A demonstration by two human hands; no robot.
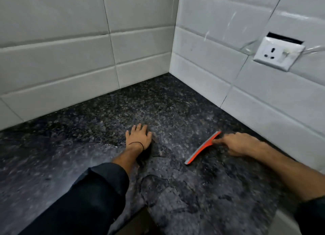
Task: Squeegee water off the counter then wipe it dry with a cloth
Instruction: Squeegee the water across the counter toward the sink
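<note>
A dark speckled granite counter (pixel 167 103) fills a corner between two tiled walls, with thin films and patches of water across it. My left hand (pixel 139 136) lies flat on the counter near the middle, fingers spread, holding nothing. My right hand (pixel 235 144) grips the handle of an orange squeegee (pixel 202 147). Its grey rubber blade rests on the counter and runs diagonally from near my right fingers down toward the left. No cloth is in view.
White tiled walls (pixel 70 59) close the counter at the back and on the right. A white wall socket with a switch (pixel 278 53) sits on the right wall above the counter. The counter's front edge shows at the bottom (pixel 140 215).
</note>
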